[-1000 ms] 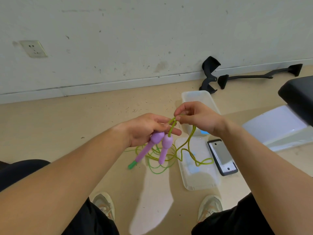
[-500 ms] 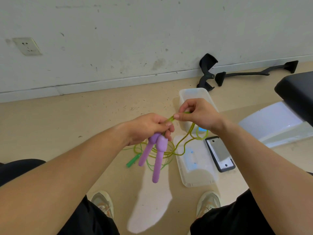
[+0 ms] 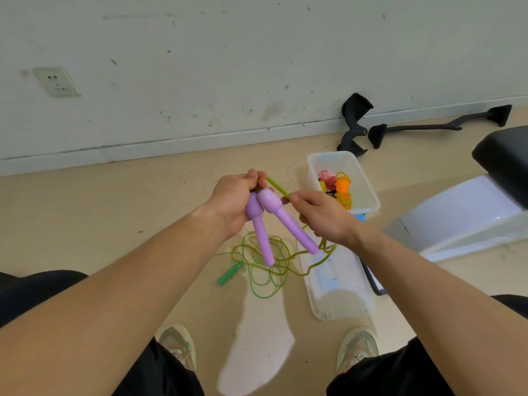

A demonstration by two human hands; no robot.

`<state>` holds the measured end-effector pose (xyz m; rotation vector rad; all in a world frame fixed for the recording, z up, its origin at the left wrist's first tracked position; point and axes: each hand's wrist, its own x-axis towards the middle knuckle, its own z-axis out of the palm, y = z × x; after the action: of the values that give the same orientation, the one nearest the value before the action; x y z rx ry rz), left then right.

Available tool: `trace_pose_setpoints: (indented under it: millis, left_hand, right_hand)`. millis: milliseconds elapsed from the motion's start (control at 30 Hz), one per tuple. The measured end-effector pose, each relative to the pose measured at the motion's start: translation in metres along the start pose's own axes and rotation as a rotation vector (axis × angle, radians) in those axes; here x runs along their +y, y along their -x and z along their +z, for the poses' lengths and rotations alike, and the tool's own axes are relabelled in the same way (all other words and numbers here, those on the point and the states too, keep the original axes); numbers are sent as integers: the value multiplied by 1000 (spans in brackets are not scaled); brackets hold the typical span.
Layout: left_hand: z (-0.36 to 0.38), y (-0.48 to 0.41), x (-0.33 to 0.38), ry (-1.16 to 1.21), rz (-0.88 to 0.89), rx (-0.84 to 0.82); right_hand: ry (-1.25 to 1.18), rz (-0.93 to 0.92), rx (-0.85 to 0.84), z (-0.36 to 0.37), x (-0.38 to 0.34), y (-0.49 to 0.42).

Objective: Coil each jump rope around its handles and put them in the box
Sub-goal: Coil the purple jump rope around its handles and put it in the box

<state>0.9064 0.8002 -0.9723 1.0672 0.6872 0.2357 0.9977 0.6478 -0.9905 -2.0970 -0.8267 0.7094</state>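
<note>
Both hands lifted up; left hand point(image 3: 233, 201) clamps purple handles point(image 3: 274, 224) pointing 5 o'clock, right hand point(image 3: 320, 217) pinches yellow-green rope point(image 3: 278, 187) at 3 o'clock.

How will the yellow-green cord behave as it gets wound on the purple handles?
Probably floppy: the yellow-green cord lies in loose tangled loops on the floor. It likely holds tension only while pulled, as between the left hand and right hand. Its loops may snag the green handle.
</note>
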Motion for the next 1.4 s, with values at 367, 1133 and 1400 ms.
trace_pose_setpoints:
  millis: [367,1133,1400]
  left_hand:
    - [4,3,-7,-56,-3,27]
    - [-2,-2,-13,-356,157,-17]
    - [-7,-14,-4,-446,316,128]
  right_hand:
    - [405,-78,-16,30,-7,7]
    - [326,98,-91,33,-25,9]
    - [-83,266,37,19,-24,10]
